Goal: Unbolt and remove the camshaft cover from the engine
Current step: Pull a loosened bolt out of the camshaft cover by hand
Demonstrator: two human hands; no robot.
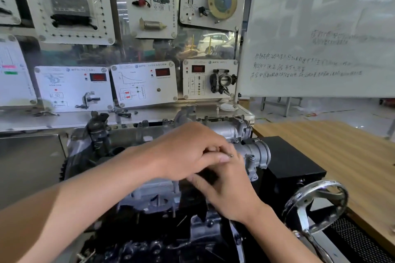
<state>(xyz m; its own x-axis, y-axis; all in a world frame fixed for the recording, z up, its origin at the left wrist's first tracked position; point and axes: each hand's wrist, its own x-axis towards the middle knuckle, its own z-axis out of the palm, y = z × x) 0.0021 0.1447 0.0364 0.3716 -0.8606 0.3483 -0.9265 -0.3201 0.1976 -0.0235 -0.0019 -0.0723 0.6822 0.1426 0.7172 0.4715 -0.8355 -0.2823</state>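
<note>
Fingers (215, 158) of your left hand (188, 151) curl tight round a thin steel tool (230, 155), and only its small rounded tip shows past them. Your right hand (233, 192) lies beneath, fingertips tucked under the left, so you cannot tell whether they grip anything. The silver cast-aluminium camshaft cover (226, 130) runs along the far top edge of the grey engine (154, 194), just beyond both hands, its long axis left to right. Your left hand is nearer. It looks seated, dull, with bolts along its far edge.
</note>
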